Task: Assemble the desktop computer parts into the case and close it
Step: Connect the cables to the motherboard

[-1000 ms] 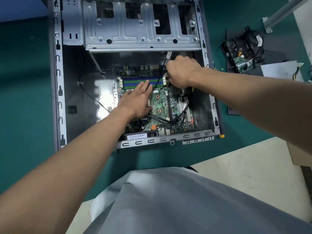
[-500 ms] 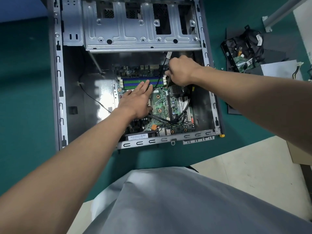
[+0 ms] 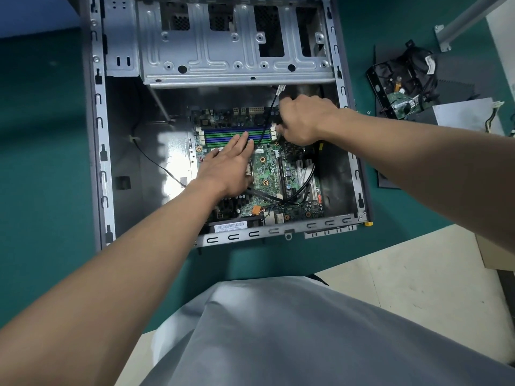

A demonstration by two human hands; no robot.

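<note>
Inside, green motherboard (image 3: 267,168) (blue-green RAM slots (image 3: 223,133)) under flat left hand (image 3: 225,165); right hand (image 3: 303,118) curled, grip hidden.

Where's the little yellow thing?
In the head view, the yellow tab sticks out at the near right corner of the computer case, on the green mat.

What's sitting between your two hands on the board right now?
In the head view, the green and blue memory slots and a black cable crossing them lie between the left hand and right hand.
</note>
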